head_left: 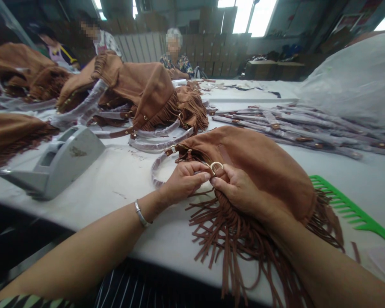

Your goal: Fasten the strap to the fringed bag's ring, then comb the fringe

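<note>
A brown suede bag [259, 162] with long fringe [231, 239] lies on the white table [122, 179] in front of me. My left hand [182, 182] and my right hand [237, 190] meet at the bag's near edge. Both pinch around a small metal ring [216, 166] fixed to the bag. A handle wrapped in clear plastic [157, 169] curves out from the bag to the left of my left hand. My left wrist wears a silver bangle [140, 214].
A grey tape dispenser [56, 160] stands at left. A green wide-toothed comb [349, 209] lies at right. Several more brown fringed bags [147, 92] are piled behind, and wrapped straps [295, 124] lie at back right. Two people sit at the far side.
</note>
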Available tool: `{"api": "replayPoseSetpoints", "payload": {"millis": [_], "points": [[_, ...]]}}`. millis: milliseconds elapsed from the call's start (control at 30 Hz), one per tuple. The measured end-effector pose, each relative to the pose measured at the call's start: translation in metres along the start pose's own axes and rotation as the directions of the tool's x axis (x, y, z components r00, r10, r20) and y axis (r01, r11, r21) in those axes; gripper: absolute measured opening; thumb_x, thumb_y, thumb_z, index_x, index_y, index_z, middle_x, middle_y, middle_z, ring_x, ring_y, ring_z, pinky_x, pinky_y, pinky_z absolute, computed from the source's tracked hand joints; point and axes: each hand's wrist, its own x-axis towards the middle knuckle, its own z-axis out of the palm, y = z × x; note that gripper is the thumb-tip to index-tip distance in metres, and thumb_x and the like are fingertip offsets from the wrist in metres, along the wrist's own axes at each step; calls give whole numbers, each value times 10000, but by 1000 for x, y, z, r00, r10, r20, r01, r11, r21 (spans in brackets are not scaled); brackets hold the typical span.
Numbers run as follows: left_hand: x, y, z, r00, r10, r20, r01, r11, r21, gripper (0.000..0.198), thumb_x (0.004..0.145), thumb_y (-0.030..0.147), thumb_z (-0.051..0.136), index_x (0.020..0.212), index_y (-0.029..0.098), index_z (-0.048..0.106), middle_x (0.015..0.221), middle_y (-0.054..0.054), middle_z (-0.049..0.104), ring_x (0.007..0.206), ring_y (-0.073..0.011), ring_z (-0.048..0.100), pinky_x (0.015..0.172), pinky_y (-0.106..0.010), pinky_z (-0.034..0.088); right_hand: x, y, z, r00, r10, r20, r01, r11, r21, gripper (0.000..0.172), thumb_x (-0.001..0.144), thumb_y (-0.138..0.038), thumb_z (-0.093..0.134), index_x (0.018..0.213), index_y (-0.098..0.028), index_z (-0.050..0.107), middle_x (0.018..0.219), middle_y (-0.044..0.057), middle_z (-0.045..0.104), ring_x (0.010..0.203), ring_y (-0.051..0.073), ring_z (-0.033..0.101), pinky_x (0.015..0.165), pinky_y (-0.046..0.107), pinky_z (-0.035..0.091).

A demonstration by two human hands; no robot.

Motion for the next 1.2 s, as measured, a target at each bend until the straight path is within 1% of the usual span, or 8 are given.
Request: {"api": "replayPoseSetpoints", "payload": {"millis": [100, 167, 333, 467, 633, 767, 1033, 1200], "points": [[-1, -1, 1, 999, 31, -32, -30, 999, 38, 291, 749, 382, 657, 817, 108, 586, 426, 89, 376, 346, -14, 274, 335, -152, 167, -1, -1, 0, 1000, 3, -11, -4, 1000, -19, 136, 804, -309, 526, 780, -176, 539, 724, 7, 592, 675, 140, 540, 636, 256, 411], [-2, -3, 1, 999, 23, -33, -23, 1000, 9, 297, 752, 395, 650, 822, 115, 581, 424, 89, 377, 345, -18, 275, 337, -153, 175, -2, -2, 0, 1000, 4, -24, -5, 1000, -27, 139, 807, -314, 525, 778, -178, 536, 723, 4, 593, 672, 139, 541, 635, 256, 408], [-1, -3, -4, 996, 32, -81, -37, 997, -65, 263, 771, 368, 630, 864, 124, 597, 417, 82, 407, 339, -28, 273, 333, -155, 164, -4, -6, 1, 999, 26, -26, -26, 999, -21, 145, 805, -319, 531, 761, -181, 530, 722, 2, 605, 653, 136, 542, 613, 255, 403], [0, -1, -5, 997, 15, -71, -21, 996, -83, 235, 775, 333, 628, 879, 123, 607, 408, 82, 411, 335, -30, 281, 329, -153, 168, -3, -5, 2, 999, 24, -34, -25, 999, -44, 134, 804, -308, 535, 763, -181, 533, 729, 1, 611, 672, 136, 551, 623, 249, 403], [0, -1, 0, 996, 1, -88, -9, 995, -96, 212, 784, 317, 612, 862, 120, 605, 394, 86, 404, 323, -26, 269, 319, -146, 164, -2, -5, 2, 999, 30, -38, -33, 996, -83, 122, 805, -298, 530, 780, -179, 531, 732, -1, 615, 672, 133, 556, 625, 244, 400], [1, 0, 0, 995, 1, -97, -11, 994, -108, 203, 775, 311, 617, 839, 119, 604, 403, 84, 402, 336, -24, 278, 330, -145, 178, -3, -7, 3, 997, 51, -54, -59, 986, -156, 112, 808, -293, 532, 789, -183, 542, 767, 5, 641, 709, 143, 576, 639, 248, 392], [2, 3, -1, 990, -9, -140, 8, 1000, -6, 260, 725, 354, 659, 785, 106, 611, 423, 80, 381, 342, -20, 265, 327, -152, 157, -3, -8, 6, 997, 55, -50, -64, 975, -213, 109, 821, -296, 526, 815, -190, 548, 796, 8, 659, 732, 147, 588, 639, 246, 382], [2, 4, 2, 989, -12, -150, 11, 1000, -8, 237, 723, 333, 655, 762, 107, 595, 417, 82, 375, 340, -20, 265, 324, -150, 160, -3, -9, 6, 997, 65, -41, -73, 969, -235, 109, 818, -292, 520, 816, -184, 539, 803, 23, 660, 721, 152, 584, 619, 249, 369]]}}
